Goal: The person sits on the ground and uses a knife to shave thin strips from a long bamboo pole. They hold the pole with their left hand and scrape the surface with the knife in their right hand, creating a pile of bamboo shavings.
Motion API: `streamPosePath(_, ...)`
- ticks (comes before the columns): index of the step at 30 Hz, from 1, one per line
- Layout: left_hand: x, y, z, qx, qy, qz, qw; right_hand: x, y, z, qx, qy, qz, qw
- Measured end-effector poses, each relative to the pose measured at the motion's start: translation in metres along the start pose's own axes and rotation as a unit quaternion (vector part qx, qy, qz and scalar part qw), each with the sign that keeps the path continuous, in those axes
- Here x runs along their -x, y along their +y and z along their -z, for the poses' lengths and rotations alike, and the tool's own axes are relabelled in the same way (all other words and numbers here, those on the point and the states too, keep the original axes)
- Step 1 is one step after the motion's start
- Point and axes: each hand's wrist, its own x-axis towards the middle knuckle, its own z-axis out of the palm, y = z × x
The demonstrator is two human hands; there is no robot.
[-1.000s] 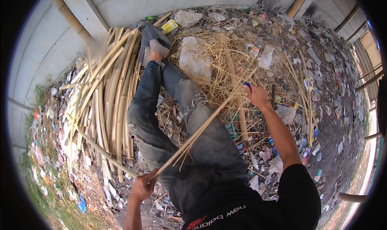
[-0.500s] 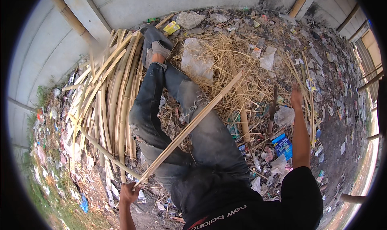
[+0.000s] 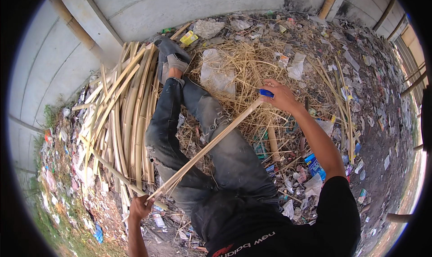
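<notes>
Head view: a pale concrete wall [image 3: 180, 9] curves across the top and down the left of the frame, and below it the ground [image 3: 378, 122] is strewn with litter and scraps. A heap of dry straw [image 3: 252, 63] fills the upper middle. To its left, in the centre left of the frame, lies a stack of split bamboo slats [image 3: 121, 117], long and pale, fanned side by side. The person sits in the middle, legs in dark jeans [image 3: 193, 135] stretched toward the top, with a grey shoe [image 3: 173, 59] resting against the upper end of the stack. Across the lap runs one long bamboo strip [image 3: 211, 144], slanting from lower left to upper right. The left hand [image 3: 140, 207], at the lower left, is closed around the lower, frayed end of the strip. The right hand [image 3: 281, 97], right of centre, is curled shut on a blue-handled tool [image 3: 266, 93], which meets the strip's upper end; the blade itself is too small to make out.
</notes>
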Motion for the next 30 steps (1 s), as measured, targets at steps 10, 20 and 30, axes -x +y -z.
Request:
streamPosePath(10, -0.002, -0.029, -0.002, -0.023, -0.004, 0.010, 1.000, -0.031, 0.026, -0.019, -0.255, -0.093, -0.019, 0.962)
streamPosePath(20, 0.013, -0.044, -0.005, -0.038, 0.006, 0.035, 0.999, -0.032, 0.162, 0.009, -0.384, 0.442, -0.416, 0.696)
streamPosePath(30, -0.052, 0.105, -0.031, 0.148, -0.100, 0.006, 0.984, 0.035, 0.030, -0.018, -0.281, 0.101, -0.362, 0.883)
